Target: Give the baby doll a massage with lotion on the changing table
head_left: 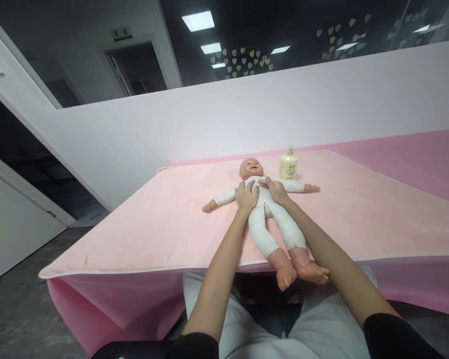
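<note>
A baby doll (261, 237) with a white cloth body lies on its back on the table, head away from me and arms spread wide. My left hand (246, 196) rests on the left side of its torso, fingers spread and pointing toward the head. On the other side of the torso lies my right hand (276, 191), its fingers stretched across the chest. Both palms face down on the doll, and neither hand grasps anything. The doll's feet stick out past the table's near edge, between my forearms.
A pale yellow pump bottle (288, 164) stands upright beyond the doll's outstretched arm on the right. A light pink cloth (164, 214) covers the table over a darker pink one (422, 159). Behind rises a white wall (224, 119) with dark windows; a door (18, 219) is at left.
</note>
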Tool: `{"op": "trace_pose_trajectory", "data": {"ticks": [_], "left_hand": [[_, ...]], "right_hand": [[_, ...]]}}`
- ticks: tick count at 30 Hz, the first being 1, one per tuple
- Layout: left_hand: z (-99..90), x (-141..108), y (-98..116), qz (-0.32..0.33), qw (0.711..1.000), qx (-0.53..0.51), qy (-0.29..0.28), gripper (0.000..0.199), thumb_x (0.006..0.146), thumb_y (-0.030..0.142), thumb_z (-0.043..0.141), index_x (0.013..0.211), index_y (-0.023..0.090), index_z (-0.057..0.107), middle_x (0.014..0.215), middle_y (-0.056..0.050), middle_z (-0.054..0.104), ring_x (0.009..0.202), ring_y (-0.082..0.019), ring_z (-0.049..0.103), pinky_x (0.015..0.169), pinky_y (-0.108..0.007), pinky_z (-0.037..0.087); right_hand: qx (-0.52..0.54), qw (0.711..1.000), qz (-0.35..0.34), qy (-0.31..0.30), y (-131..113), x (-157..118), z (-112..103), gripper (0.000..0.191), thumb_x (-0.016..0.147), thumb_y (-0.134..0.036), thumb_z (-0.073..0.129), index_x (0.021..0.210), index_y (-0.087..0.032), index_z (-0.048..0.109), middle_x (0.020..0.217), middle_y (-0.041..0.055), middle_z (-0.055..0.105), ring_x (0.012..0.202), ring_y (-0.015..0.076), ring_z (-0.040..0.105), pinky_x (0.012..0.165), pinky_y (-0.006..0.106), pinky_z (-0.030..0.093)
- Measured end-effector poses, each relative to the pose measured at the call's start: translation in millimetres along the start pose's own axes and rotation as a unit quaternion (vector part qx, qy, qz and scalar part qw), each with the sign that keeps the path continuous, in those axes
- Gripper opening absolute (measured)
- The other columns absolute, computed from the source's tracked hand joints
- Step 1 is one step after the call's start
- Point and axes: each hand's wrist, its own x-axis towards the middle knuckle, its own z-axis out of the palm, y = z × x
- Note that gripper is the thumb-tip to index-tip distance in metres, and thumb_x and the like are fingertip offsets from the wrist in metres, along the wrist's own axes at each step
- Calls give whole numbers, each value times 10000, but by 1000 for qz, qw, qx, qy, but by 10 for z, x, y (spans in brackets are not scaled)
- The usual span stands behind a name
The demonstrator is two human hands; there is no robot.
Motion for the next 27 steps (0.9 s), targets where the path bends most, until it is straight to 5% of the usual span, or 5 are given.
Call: {"op": "trace_pose_trajectory", "data": {"ticks": [7,13,16,20,27], "left_hand": [[32,26,-39,-14,999,-33,2,419,908,397,445,1291,271,559,1376,-99,514,1300,-228,449,1118,-411,284],[51,46,-72,-17,997,-77,4,414,902,351,446,1287,249,560,1373,-88,531,1317,-220,437,1125,-407,276],[50,45,-91,-45,992,-118,26,420,910,269,389,1285,177,554,1330,-91,575,1262,-193,495,1102,-345,319],[54,50,-102,-70,989,-123,31,429,921,250,334,1279,163,554,1312,-67,595,1224,-177,526,1076,-308,351],[127,106,-160,-24,999,-36,-19,474,948,281,278,1363,162,473,1436,-85,475,1341,-183,411,1133,-354,282]], "right_hand": [[-82,996,-19,-6,10,13,-19,545,955,-381,236,1400,-125,422,1183,89,631,1227,172,533,1102,370,376],[-204,968,-74,-124,38,45,-31,546,895,-244,261,1405,-149,433,1457,67,387,1381,176,351,1179,393,260],[-309,928,-54,-199,-23,31,-2,536,932,-380,263,1415,-219,430,1535,42,226,1455,233,163,1191,509,110],[-388,890,12,-240,-105,40,63,687,907,-623,208,1501,-279,226,1569,26,25,1471,268,12,1154,589,19],[-406,884,124,-195,-61,218,152,938,845,-730,106,1520,-83,25,1557,135,-33,1469,253,-44,1164,554,-42]]}}
